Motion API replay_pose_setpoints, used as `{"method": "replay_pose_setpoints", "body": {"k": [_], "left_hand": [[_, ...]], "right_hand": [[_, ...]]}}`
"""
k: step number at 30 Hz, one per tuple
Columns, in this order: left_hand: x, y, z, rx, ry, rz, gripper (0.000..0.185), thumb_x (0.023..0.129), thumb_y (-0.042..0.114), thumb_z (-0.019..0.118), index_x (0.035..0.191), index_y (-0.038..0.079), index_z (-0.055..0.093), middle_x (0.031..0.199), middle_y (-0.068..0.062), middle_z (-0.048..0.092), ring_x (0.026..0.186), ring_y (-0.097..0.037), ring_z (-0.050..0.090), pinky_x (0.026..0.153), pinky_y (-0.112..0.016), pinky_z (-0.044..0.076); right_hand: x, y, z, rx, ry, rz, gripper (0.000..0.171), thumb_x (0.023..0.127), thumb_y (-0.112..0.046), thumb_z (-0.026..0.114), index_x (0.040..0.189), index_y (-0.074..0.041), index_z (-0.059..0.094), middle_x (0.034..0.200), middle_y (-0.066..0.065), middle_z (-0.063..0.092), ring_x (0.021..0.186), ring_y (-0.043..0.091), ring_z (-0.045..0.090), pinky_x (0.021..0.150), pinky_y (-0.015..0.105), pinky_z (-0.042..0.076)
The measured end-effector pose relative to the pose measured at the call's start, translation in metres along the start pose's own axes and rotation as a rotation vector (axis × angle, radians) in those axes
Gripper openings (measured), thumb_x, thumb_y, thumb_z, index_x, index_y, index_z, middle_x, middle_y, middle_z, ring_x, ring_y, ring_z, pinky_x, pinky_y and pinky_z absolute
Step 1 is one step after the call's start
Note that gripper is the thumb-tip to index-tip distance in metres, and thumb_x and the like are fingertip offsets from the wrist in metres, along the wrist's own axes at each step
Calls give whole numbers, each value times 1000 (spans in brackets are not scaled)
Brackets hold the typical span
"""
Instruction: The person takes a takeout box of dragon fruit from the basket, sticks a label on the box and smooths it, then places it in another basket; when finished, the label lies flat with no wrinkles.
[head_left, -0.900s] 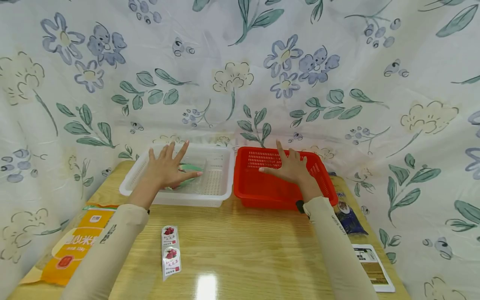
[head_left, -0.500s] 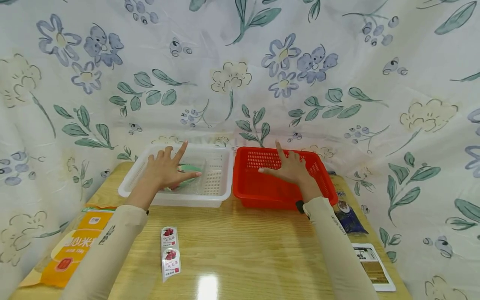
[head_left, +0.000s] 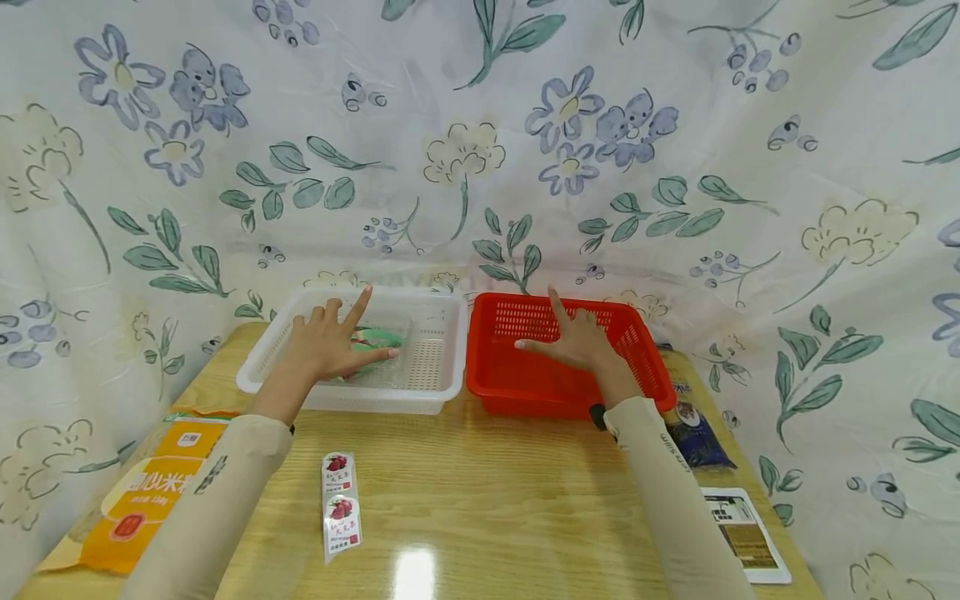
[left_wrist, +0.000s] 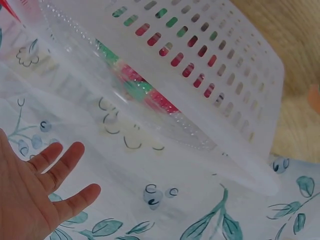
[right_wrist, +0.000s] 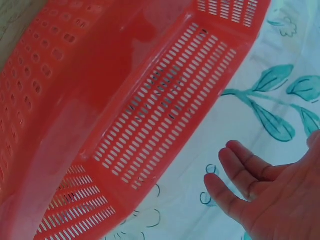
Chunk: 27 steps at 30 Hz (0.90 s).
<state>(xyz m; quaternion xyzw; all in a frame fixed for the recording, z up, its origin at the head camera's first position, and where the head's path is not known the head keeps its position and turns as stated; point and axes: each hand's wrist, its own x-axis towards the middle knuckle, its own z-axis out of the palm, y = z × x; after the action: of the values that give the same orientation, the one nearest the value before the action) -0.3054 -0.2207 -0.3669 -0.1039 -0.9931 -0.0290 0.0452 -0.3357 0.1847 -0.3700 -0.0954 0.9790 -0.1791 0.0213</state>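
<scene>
Left hand: the left hand [head_left: 327, 342] hovers flat over the white basket [head_left: 438, 392], fingers spread and straight, holding nothing; in the wrist view the left hand [left_wrist: 35, 197] shows an open palm against the cloth.
Right hand: the right hand [head_left: 573, 337] hovers over the red basket [head_left: 510, 387], fingers spread, index pointing to the far side, holding nothing; the wrist view shows the right hand [right_wrist: 270, 187] with relaxed fingers beside the red basket [right_wrist: 125, 115].
White basket: far left on the table [head_left: 480, 492], just beside the red one; a green and red packet [head_left: 378, 339] lies inside, partly under the left hand. Through the slots of the white basket [left_wrist: 210, 65] the packet [left_wrist: 137, 85] shows.
Red basket: far right on the table, nothing seen inside.
Strip: a strip of sachets [head_left: 341, 504] lies near, between the two sleeves.
Orange bag: an orange bag [head_left: 142, 492] lies at the near left edge.
Dark pouch: a dark pouch [head_left: 697, 433] lies right of the red basket.
Card: a card [head_left: 746, 533] lies at the near right.
Cloth: a flowered cloth [head_left: 480, 142] hangs behind and around the table.
</scene>
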Motion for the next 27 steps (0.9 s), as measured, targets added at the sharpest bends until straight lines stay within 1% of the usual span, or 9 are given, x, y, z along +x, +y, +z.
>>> {"method": "replay_pose_setpoints", "body": {"k": [5, 7, 12, 15, 19, 23, 27], "left_hand": [[-1, 0, 0, -3, 5, -1, 113, 77, 91, 38, 158, 31, -11, 143, -29, 34, 118, -49, 45, 90, -67, 36], [-1, 0, 1, -6, 3, -4, 113, 77, 91, 39, 159, 31, -11, 143, -29, 34, 118, -48, 45, 91, -67, 36], [-3, -1, 2, -15, -12, -16, 113, 77, 91, 40, 159, 29, -8, 144, -30, 34, 118, -49, 46, 90, -68, 36], [-4, -3, 3, -17, -12, -24, 114, 77, 91, 41, 160, 27, -5, 144, -31, 35, 117, -48, 47, 89, -67, 37], [-5, -6, 6, -9, -9, -31, 115, 77, 91, 40, 160, 26, -3, 142, -32, 37, 113, -48, 49, 88, -66, 38], [-6, -9, 9, -9, -20, -37, 114, 77, 92, 39, 160, 26, -4, 142, -32, 36, 113, -48, 50, 89, -68, 37], [-7, -10, 10, -7, -33, -44, 115, 77, 91, 39, 161, 25, -2, 139, -32, 38, 112, -48, 51, 91, -69, 37]], "right_hand": [[1, 0, 3, 9, -8, 1, 118, 73, -85, 55, 158, -35, -10, 156, 32, 24, 142, 52, 25, 103, 71, 34], [2, 0, 4, 1, -9, -1, 119, 73, -87, 54, 158, -35, -11, 156, 33, 24, 142, 52, 25, 103, 71, 35], [3, 0, 8, -15, -13, 1, 118, 73, -87, 52, 159, -34, -10, 158, 32, 22, 144, 53, 20, 106, 72, 29], [3, -2, 9, -2, -16, 2, 118, 73, -86, 54, 159, -34, -7, 159, 32, 19, 145, 54, 18, 107, 73, 26], [2, -5, 12, 13, -34, 0, 117, 73, -85, 55, 159, -36, -7, 160, 31, 17, 145, 52, 17, 105, 73, 28], [2, -8, 15, 25, -56, 2, 116, 73, -86, 54, 158, -38, -9, 160, 30, 16, 146, 52, 14, 104, 74, 30], [2, -10, 19, 25, -71, 4, 116, 73, -87, 53, 158, -39, -9, 161, 30, 15, 147, 52, 13, 106, 73, 28]]}}
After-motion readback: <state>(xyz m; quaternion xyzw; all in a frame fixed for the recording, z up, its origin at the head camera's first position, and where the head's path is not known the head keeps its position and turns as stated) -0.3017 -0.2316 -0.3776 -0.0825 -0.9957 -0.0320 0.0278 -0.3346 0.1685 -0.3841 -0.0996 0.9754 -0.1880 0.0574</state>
